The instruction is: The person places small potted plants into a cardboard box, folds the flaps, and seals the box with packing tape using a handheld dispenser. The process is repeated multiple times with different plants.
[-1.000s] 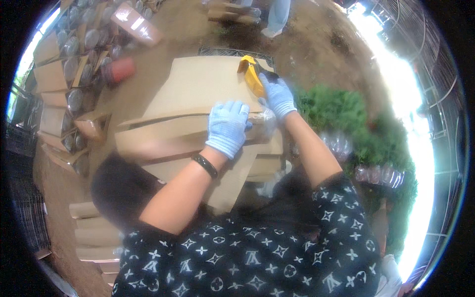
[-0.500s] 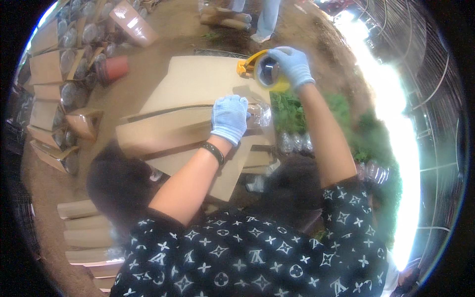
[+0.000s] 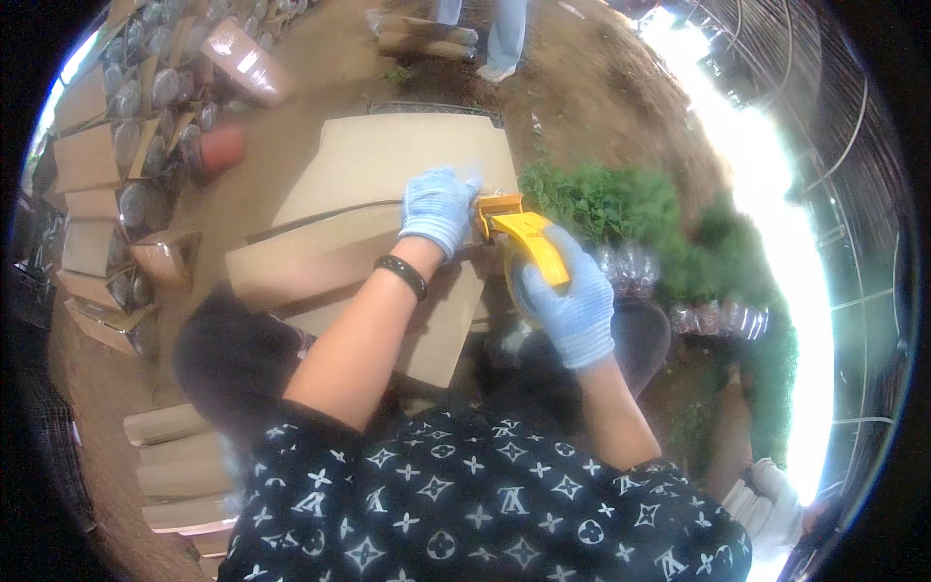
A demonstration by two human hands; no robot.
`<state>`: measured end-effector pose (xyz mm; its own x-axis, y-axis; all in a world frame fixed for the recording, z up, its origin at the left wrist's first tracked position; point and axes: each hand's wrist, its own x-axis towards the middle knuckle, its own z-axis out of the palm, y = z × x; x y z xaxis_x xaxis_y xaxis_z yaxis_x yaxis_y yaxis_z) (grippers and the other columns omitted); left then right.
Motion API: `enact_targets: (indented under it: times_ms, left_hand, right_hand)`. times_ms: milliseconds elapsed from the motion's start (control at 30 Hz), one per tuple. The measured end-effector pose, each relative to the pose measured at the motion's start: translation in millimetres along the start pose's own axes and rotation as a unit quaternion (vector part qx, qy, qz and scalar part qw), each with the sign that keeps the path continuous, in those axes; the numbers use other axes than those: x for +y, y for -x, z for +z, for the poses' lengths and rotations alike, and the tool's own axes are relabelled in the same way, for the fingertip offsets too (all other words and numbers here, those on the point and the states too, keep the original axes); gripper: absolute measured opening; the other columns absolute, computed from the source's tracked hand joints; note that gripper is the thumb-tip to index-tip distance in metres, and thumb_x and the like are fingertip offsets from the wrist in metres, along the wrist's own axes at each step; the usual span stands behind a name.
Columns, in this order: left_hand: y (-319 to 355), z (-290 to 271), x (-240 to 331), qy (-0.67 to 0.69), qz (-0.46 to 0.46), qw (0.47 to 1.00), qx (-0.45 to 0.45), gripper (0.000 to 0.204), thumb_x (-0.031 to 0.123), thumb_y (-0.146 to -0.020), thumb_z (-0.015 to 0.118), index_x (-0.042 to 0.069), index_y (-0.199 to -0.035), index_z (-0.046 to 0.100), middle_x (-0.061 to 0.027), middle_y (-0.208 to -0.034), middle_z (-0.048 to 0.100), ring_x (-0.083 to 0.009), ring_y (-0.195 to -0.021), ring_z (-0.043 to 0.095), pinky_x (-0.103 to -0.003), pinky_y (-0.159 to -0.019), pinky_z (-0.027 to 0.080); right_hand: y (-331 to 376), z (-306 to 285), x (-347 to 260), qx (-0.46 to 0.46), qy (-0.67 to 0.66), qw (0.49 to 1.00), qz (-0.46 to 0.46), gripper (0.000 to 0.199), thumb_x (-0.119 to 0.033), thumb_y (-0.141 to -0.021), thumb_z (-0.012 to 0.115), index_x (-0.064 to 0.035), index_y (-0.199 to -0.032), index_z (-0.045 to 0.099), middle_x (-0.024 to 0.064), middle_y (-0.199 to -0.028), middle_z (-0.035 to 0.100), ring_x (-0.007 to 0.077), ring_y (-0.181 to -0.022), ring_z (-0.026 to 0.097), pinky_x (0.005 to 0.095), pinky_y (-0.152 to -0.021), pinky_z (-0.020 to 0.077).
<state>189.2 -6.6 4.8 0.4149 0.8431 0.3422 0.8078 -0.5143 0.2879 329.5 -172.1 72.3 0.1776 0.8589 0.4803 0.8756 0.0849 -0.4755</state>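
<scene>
A long cardboard box [image 3: 320, 247] lies crosswise in front of me on a flat sheet of cardboard [image 3: 402, 155]. In a pale blue knitted glove, my left hand [image 3: 438, 209] closes over the box's right end, its fingertips partly hidden. My right hand [image 3: 574, 301], gloved alike, grips a yellow tape dispenser [image 3: 533, 242]. The dispenser's head touches or nearly touches the box end, just right of my left fingers. The tape roll is mostly hidden by my right hand.
Cardboard boxes with clear plastic [image 3: 92, 160] crowd the left, near a red pot [image 3: 221, 148]. Leafy green plants [image 3: 601, 204] and clear-wrapped bundles [image 3: 718, 320] stand right. Long cartons [image 3: 179, 466] lie lower left. Another person's legs [image 3: 505, 39] show at the top; a white-gloved hand [image 3: 764, 504] lower right.
My right hand has brought the tape dispenser down and toward me, from beyond the box to its right end. My left hand stays on the box, shifted slightly left. A white-gloved hand appears lower right.
</scene>
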Motion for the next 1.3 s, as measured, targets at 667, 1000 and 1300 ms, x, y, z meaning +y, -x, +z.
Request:
enact_targets:
  times_ms: [667, 1000, 1300]
  left_hand:
    - [-81.7, -6.0, -55.0, -0.068, 0.016, 0.985, -0.156, 0.04, 0.04, -0.077, 0.08, 0.009, -0.1, 0.075, -0.0213, -0.102, 0.073, -0.0354, -0.096, 0.071, -0.046, -0.086, 0.056]
    - [-86.5, 3.4, -49.4, -0.1, 0.008, 0.984, -0.145, 0.043, 0.014, -0.067, 0.082, 0.007, -0.107, 0.068, -0.018, -0.101, 0.074, -0.036, -0.098, 0.072, -0.045, -0.083, 0.058]
    - [-97.0, -38.9, -20.6, -0.078, 0.031, 0.961, -0.262, 0.058, 0.03, -0.059, 0.09, 0.004, -0.106, 0.071, -0.0224, -0.102, 0.074, -0.0344, -0.098, 0.073, -0.041, -0.086, 0.059]
  right_hand:
    - [-105.9, 76.6, 44.2, -0.008, -0.011, 1.0, -0.01, 0.053, -0.04, -0.083, 0.073, -0.0165, -0.129, 0.065, 0.0195, -0.093, 0.067, 0.0379, -0.084, 0.067, 0.0481, -0.075, 0.0557]
    - [-51.7, 71.3, 33.8, 0.001, -0.028, 0.999, 0.017, 0.062, -0.034, -0.078, 0.078, -0.0131, -0.135, 0.063, 0.0194, -0.099, 0.069, 0.0369, -0.087, 0.07, 0.0456, -0.078, 0.058]
    - [-53.7, 66.4, 40.6, 0.036, -0.03, 0.998, 0.033, 0.057, -0.028, -0.078, 0.079, -0.0099, -0.13, 0.066, 0.0175, -0.094, 0.069, 0.0355, -0.083, 0.07, 0.0428, -0.076, 0.0586]
